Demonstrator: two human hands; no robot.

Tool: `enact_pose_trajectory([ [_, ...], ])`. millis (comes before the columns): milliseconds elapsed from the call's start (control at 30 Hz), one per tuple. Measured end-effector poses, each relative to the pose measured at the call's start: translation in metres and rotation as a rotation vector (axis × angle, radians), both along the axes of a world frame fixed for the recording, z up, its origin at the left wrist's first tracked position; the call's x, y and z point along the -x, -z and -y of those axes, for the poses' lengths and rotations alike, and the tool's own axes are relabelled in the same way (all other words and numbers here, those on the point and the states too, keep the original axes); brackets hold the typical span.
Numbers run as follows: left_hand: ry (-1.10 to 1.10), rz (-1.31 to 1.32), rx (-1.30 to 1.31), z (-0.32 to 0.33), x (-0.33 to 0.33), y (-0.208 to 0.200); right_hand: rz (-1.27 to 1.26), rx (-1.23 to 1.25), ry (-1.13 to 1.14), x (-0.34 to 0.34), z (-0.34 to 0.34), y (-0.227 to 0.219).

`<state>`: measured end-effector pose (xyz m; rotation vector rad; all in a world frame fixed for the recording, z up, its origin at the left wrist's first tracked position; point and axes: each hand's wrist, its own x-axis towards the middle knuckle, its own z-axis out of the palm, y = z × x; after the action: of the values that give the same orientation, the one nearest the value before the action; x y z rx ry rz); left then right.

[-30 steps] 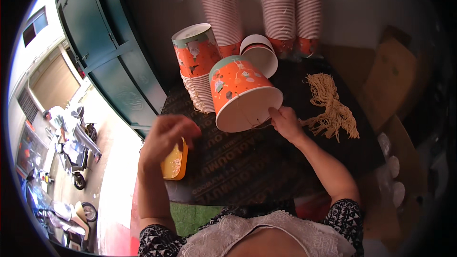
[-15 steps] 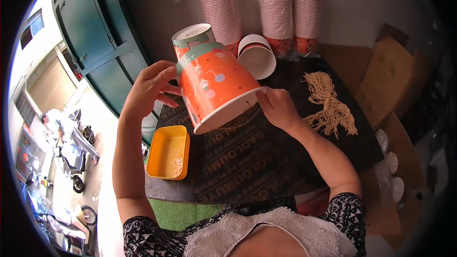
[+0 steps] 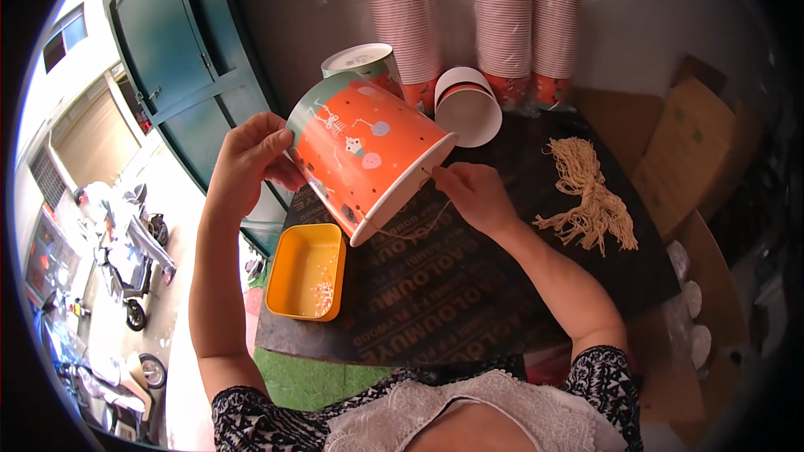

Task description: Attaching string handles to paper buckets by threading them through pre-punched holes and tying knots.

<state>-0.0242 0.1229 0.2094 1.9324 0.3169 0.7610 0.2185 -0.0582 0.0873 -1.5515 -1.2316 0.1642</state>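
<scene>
Left hand [image 3: 251, 163]: thumb and fingers clamped on the green-edged base end of an orange bucket [image 3: 368, 146]. Right hand [image 3: 477, 194]: fingers pinched together at its rim, can't tell if on rim or cord [image 3: 413, 238]. Bucket tilted, raised over the worktop [image 3: 477, 310], mouth toward lower right, cord looping below it. Yellow bin [image 3: 297, 272] with small beads near left forearm; cord bundle [image 3: 586, 192] to the right; 3 tall bucket stacks [image 3: 503, 29] at back.
</scene>
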Motion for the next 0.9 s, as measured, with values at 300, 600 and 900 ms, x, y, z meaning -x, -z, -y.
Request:
enact_pose_trajectory([
  [300,0.020,0.057,-0.010,0.005,-0.002,0.002,0.046,-0.116,0.051,0.008,-0.015,0.003],
  [600,0.072,0.078,-0.012,-0.004,0.001,0.006,0.032,-0.239,0.008,0.004,-0.022,0.016],
  [900,0.146,0.068,0.138,-0.028,0.006,0.009,0.166,-0.285,-0.163,-0.001,-0.001,0.014],
])
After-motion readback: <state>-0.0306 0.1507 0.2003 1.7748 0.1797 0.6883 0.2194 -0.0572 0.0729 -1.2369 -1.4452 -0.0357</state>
